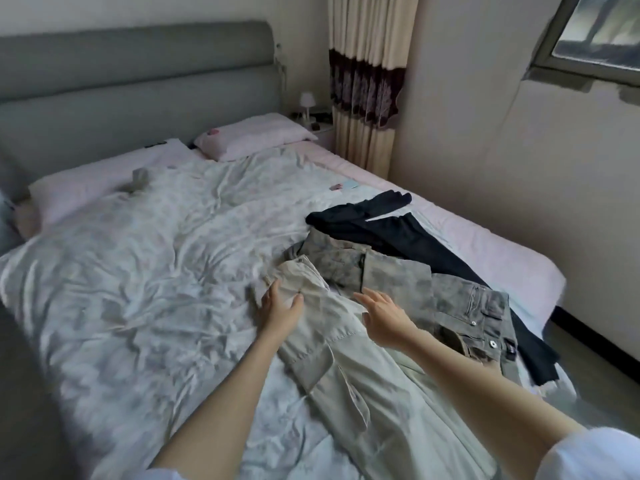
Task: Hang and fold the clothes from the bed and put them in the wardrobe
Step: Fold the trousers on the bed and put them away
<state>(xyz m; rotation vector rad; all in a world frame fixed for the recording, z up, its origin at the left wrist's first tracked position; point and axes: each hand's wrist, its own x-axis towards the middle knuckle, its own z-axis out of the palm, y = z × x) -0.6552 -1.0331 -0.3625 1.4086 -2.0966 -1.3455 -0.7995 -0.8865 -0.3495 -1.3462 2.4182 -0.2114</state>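
The likeliest slip is that the pale beige trousers bunch or fold crooked, because they lie on a rumpled duvet and their upper end overlaps the grey washed jeans, so a pull on one could drag the other. The beige trousers run from the frame's centre down to the lower right, creased, with a flapped pocket showing. The left hand rests spread and flat on their upper end at centre frame, holding nothing; the right hand is open just right of it, fingers loosely spread over the cloth, gripping nothing. A dark garment lies beyond, toward the bed's right edge. No wardrobe is in view.
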